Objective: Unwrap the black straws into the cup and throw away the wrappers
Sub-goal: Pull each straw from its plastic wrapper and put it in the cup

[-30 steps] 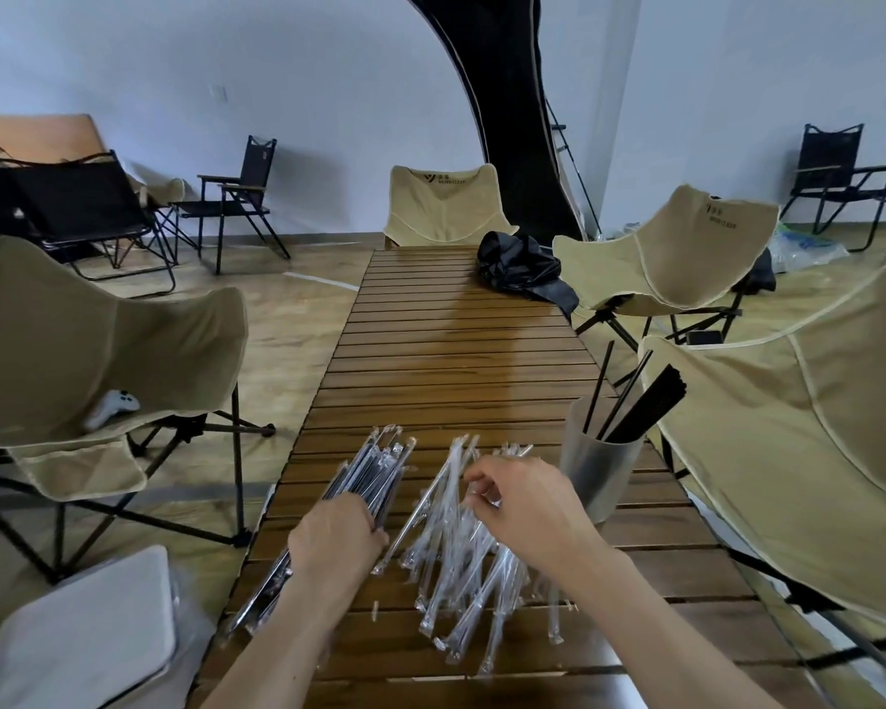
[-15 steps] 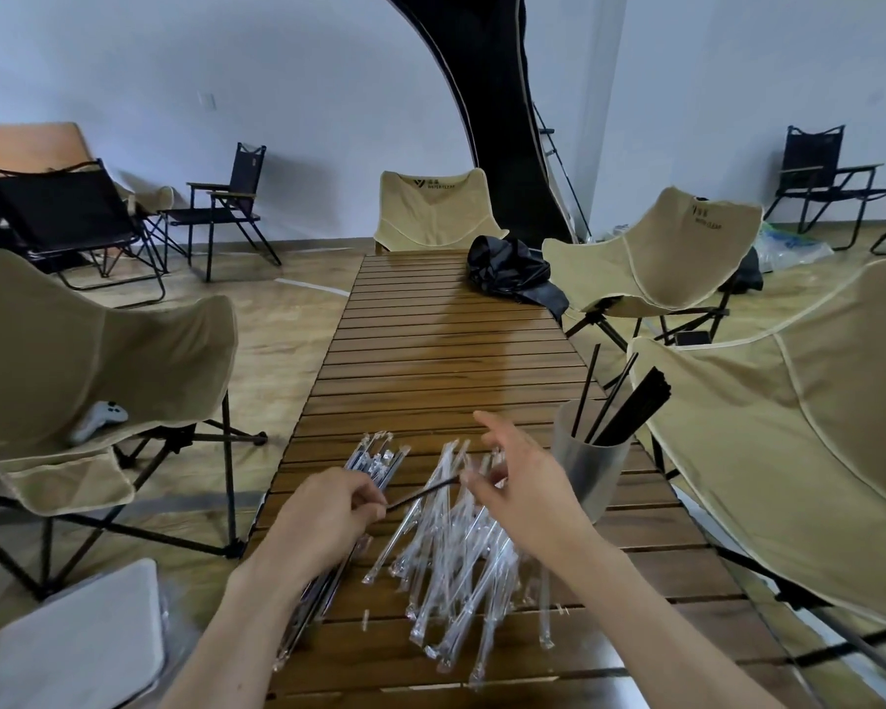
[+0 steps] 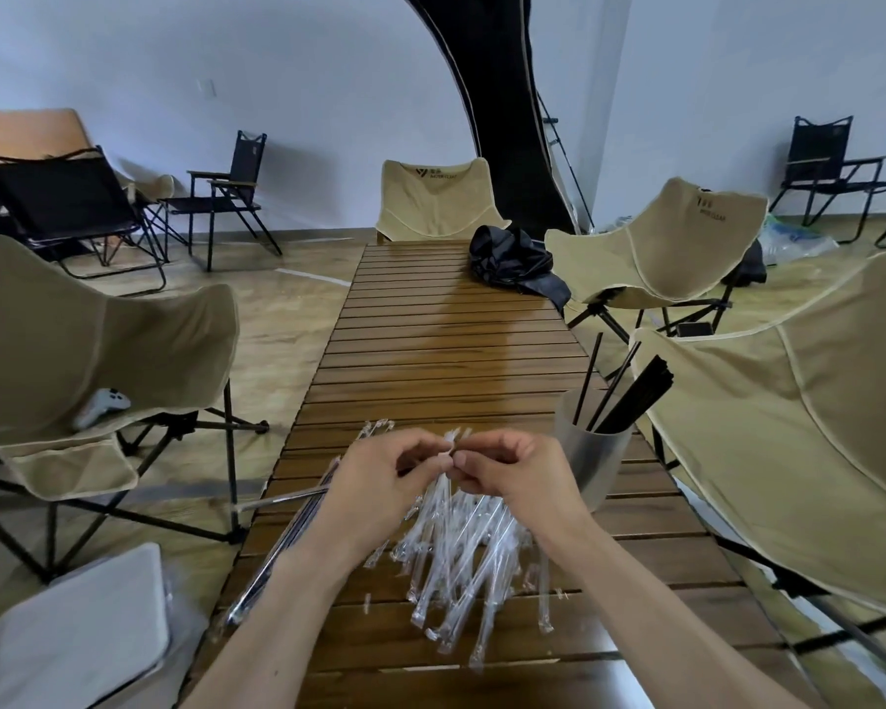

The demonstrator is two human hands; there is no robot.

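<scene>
Head view, nearest first: I see both forearms reaching in over the slatted wooden table (image 3: 446, 319). Under them lies a loose heap of clear wrappers (image 3: 461, 555), and to the left of it a bundle of wrapped straws (image 3: 282, 550) runs along the table's left edge. Above the heap, my left hand (image 3: 379, 483) and right hand (image 3: 512, 473) meet fingertip to fingertip, both with fingers curled and pinching the end of one wrapped straw (image 3: 448, 455); the straw itself is mostly hidden behind the fingers. Just right of the right hand stands the cup (image 3: 592, 458), near the table's right edge, with unwrapped black straws (image 3: 630, 396) leaning out of it to the upper right. Off the left edge, low in view, sits a white box (image 3: 73, 637). Tan folding chairs (image 3: 88, 350) flank the table on both sides. At the far end a black bundle of cloth (image 3: 512, 263) lies on the slats, with another tan chair behind it against the pale wall.
</scene>
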